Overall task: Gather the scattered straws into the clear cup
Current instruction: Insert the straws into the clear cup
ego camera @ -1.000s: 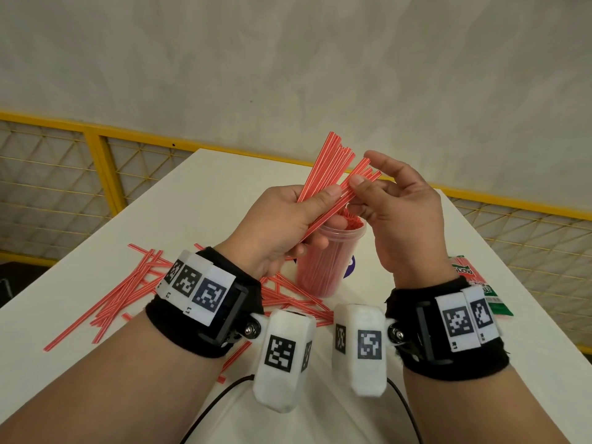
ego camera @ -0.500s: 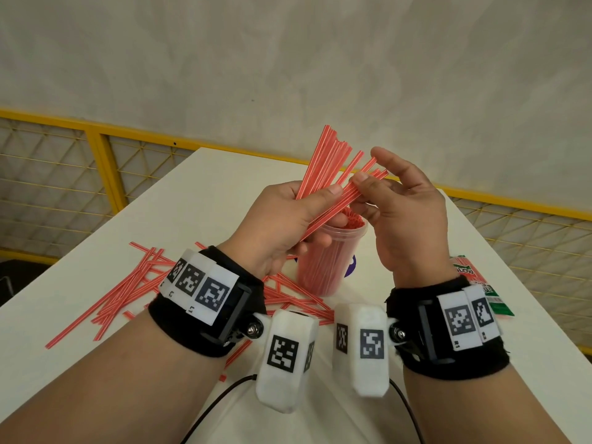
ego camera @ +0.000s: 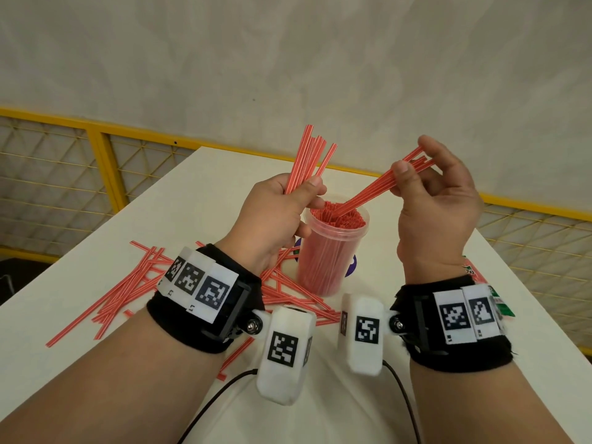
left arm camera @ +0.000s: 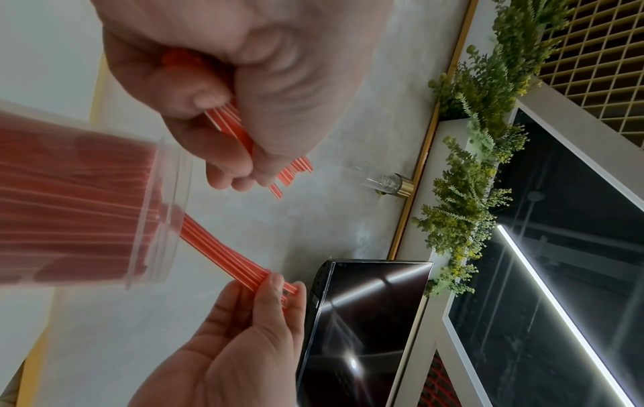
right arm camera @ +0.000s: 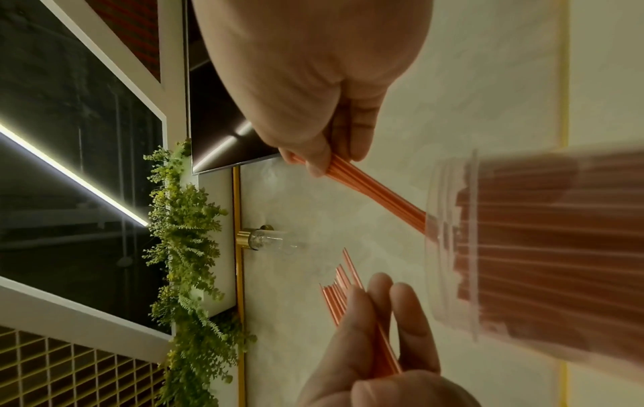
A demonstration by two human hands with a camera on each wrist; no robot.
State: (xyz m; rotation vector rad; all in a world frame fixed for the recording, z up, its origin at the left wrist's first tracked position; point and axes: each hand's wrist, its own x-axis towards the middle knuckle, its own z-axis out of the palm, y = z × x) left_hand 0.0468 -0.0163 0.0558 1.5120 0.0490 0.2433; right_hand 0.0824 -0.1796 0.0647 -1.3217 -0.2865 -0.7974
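Right hand point(ego camera: 439, 206) is raised above and to the right of the cup point(ego camera: 333, 248), its thumb and fingers pinched together on a small bundle point(ego camera: 378, 190) of red-and-white straws. That bundle slants down to the left, and its lower ends are seen entering the cup's open mouth, among the straws already packed upright inside. From the right wrist view the same bundle point(right arm camera: 369, 190) is seen held between thumb and fingers and reaching the blurred cup point(right arm camera: 536, 247).

Left hand point(ego camera: 275, 219) is held just left of the cup's rim, fingers curled round a second bunch point(ego camera: 307, 161) of straws, which fans upward and away. From the left wrist view this bunch point(left arm camera: 244, 135) is seen clamped in the closed fingers, with its ends sticking out past them.

The cup is clear and stands upright on a white table point(ego camera: 205, 187), between the two hands and slightly below them. Loose straws point(ego camera: 128, 290) are scattered on the table to the left of the cup and near its base, partly hidden by the left wrist. A red and green packet point(ego camera: 480, 277) lies at the table's right, mostly hidden behind the right wrist. A yellow railing point(ego camera: 96, 149) is seen beyond the table's far edge.
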